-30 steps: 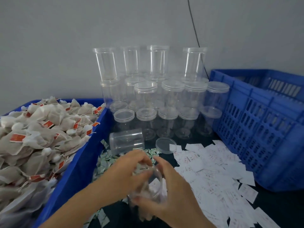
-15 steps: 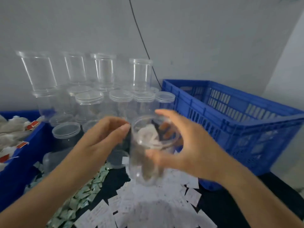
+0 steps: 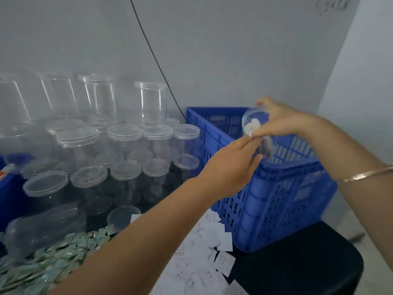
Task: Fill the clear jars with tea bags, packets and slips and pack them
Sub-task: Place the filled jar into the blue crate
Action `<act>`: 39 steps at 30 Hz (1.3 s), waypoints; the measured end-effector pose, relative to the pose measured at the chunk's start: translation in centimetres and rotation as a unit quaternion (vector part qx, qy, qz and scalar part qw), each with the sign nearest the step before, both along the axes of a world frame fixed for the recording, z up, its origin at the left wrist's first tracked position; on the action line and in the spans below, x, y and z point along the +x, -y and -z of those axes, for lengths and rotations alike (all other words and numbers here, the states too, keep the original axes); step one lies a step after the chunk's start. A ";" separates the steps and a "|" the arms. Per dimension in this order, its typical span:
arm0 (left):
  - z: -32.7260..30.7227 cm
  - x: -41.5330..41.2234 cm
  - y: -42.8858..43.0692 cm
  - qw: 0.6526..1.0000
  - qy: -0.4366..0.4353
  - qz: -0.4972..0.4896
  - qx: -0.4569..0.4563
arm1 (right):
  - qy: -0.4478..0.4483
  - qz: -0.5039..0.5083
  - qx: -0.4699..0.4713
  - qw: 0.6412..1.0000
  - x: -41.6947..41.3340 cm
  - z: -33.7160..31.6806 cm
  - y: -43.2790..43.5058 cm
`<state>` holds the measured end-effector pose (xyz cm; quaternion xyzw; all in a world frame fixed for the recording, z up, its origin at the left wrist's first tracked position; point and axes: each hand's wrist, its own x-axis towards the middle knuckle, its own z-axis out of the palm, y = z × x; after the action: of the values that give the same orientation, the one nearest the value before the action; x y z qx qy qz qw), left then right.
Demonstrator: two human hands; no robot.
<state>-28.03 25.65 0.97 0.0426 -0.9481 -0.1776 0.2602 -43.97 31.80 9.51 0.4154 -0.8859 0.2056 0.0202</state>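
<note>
My right hand [image 3: 281,122] grips a clear lidded jar [image 3: 254,121] holding tea bags and tilts it over the open top of the blue crate [image 3: 287,168]. My left hand [image 3: 231,167] reaches toward the jar's lower end with fairly straight fingers, its fingertips at or just touching the jar. Green packets [image 3: 53,256] lie in a heap at the lower left. White slips [image 3: 197,262] are scattered on the black table beside the crate.
Stacks of empty clear jars [image 3: 125,135] with lids fill the back left against the wall. One jar [image 3: 42,226] lies on its side beside a loose lid [image 3: 122,216]. A blue bin's corner [image 3: 8,188] shows at far left. A black cable [image 3: 153,54] hangs down the wall.
The view has swung right. My right hand has carried the filled jar up and right to above the blue crate, and my left hand has followed it.
</note>
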 end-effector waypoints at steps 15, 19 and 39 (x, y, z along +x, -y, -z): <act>3.9 -1.5 0.0 1.000 -0.019 -0.015 0.016 | 0.016 0.099 0.444 0.890 -1.5 4.5 1.1; 4.2 -1.5 0.1 0.999 -0.028 -0.012 0.027 | -0.012 0.094 0.466 0.880 -1.6 4.7 1.2; 4.0 9.8 9.3 0.981 -0.036 -0.190 0.011 | -0.095 -0.169 -0.109 0.975 5.8 2.6 4.3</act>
<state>-18.21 16.38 -3.02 0.2187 -0.9107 -0.1364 0.3228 -38.21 27.54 6.87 0.5719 -0.7691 0.2612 0.1145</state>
